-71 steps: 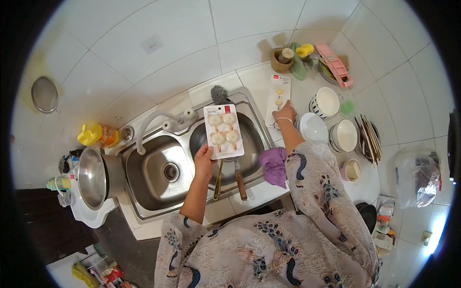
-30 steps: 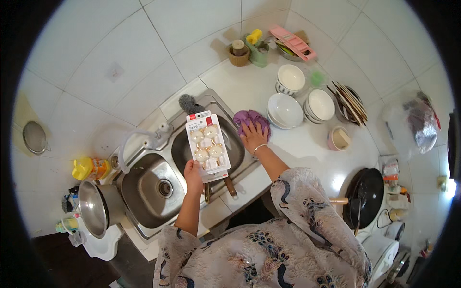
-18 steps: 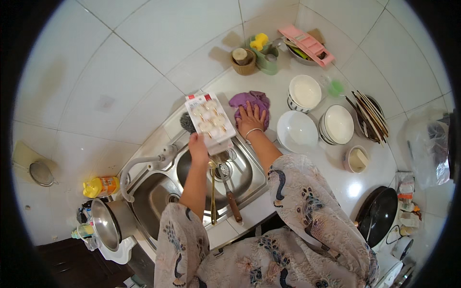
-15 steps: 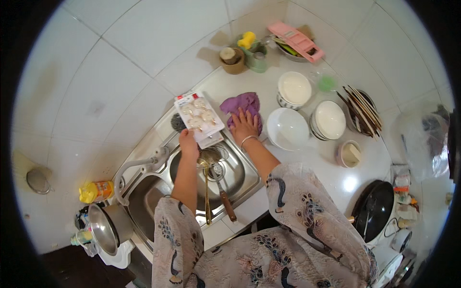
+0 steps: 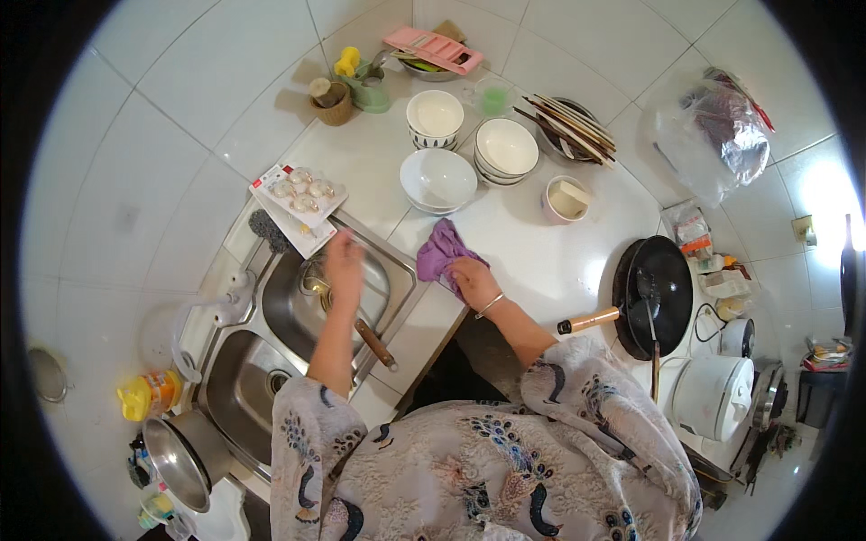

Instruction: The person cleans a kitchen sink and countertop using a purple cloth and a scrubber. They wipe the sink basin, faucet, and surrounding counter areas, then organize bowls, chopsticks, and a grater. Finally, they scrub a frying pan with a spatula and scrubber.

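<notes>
A crumpled purple cloth [image 5: 442, 252] lies on the white countertop beside the sink. My right hand [image 5: 474, 281], a bracelet at its wrist, is closed on the cloth's right end. Over the right basin of the steel sink [image 5: 397, 298] is my left hand [image 5: 343, 266], smeared by motion, so its fingers are unclear. Behind it, two overlapping packs rest at the sink's back corner; the upper is a blister pack [image 5: 305, 194] with several round, clear pieces. In that basin lie a wooden-handled utensil [image 5: 372, 341] and a strainer-like piece.
Behind the cloth stand white bowls [image 5: 438, 180] in stacks and a bowl of chopsticks [image 5: 577, 131]. A black wok [image 5: 667, 302] sits at the right. The faucet [image 5: 221, 316], a yellow-capped bottle [image 5: 144, 395] and a steel pot [image 5: 185, 460] are at the left. A dark scrubber [image 5: 268, 230] touches the packs.
My left hand has let go of the packs and moved back over the basin. My right hand has gone from lying flat on the cloth to gripping it, drawing it nearer me. The view has shifted right.
</notes>
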`<state>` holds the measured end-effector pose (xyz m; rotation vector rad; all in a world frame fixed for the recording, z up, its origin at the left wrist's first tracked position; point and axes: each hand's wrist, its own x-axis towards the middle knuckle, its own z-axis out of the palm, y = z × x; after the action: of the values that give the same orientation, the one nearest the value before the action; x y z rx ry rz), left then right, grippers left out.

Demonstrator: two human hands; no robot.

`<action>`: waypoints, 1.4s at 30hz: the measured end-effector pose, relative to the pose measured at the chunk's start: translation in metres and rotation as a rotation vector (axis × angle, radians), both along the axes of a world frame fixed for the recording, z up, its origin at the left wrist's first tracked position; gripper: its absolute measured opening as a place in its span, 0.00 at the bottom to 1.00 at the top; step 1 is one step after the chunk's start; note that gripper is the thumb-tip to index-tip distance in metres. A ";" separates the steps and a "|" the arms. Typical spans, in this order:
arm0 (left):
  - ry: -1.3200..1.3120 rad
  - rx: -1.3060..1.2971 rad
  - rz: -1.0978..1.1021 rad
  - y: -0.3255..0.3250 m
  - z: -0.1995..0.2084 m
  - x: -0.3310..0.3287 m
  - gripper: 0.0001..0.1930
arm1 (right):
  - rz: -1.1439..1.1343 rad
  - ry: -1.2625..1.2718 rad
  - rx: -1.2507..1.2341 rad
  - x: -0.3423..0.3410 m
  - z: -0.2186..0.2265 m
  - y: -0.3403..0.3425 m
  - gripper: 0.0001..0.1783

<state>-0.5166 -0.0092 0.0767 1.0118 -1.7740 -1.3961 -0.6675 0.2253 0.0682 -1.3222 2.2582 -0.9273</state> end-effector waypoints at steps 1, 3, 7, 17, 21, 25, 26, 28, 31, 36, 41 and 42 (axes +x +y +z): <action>-0.075 0.021 -0.180 0.027 -0.002 -0.007 0.20 | -0.118 -0.273 -0.039 0.001 0.012 0.008 0.12; -0.218 0.006 -0.419 0.073 0.014 -0.030 0.22 | -0.220 -0.601 -0.104 -0.009 0.024 0.026 0.11; 0.109 0.793 -0.604 0.100 0.031 -0.043 0.28 | -0.311 -1.143 -0.353 -0.023 0.086 0.041 0.13; -0.103 0.352 -0.571 0.132 0.063 -0.065 0.22 | -0.372 -0.776 -0.491 -0.050 0.115 0.061 0.15; -0.268 -0.610 -0.559 0.128 0.055 -0.056 0.28 | -0.103 -0.117 -0.286 -0.052 0.097 0.064 0.15; -0.327 -0.362 -0.680 0.120 -0.005 -0.041 0.26 | -0.169 0.040 0.058 -0.048 0.040 0.082 0.25; -0.286 -0.138 -0.624 0.112 -0.005 -0.048 0.26 | -0.220 -0.057 0.036 -0.052 0.019 0.082 0.28; -0.209 0.310 -0.484 0.098 0.005 -0.058 0.26 | -0.309 -0.053 0.125 -0.031 0.002 0.069 0.34; -0.156 0.586 -0.186 0.066 0.035 -0.101 0.33 | -0.320 0.220 0.374 0.009 0.006 -0.001 0.39; -0.115 0.905 -0.067 0.044 0.042 -0.157 0.35 | -0.112 0.338 0.462 -0.032 -0.004 -0.035 0.39; 0.045 0.985 -0.019 0.039 0.027 -0.165 0.32 | -0.245 0.290 0.390 -0.078 0.004 -0.010 0.39; 0.079 0.985 -0.038 0.036 0.017 -0.163 0.32 | -0.224 0.291 0.369 -0.079 0.004 -0.006 0.40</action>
<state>-0.6793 0.0267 0.0933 1.3494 -0.9893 -2.3651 -0.7463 0.2190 0.0724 -1.1118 2.6780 -0.3650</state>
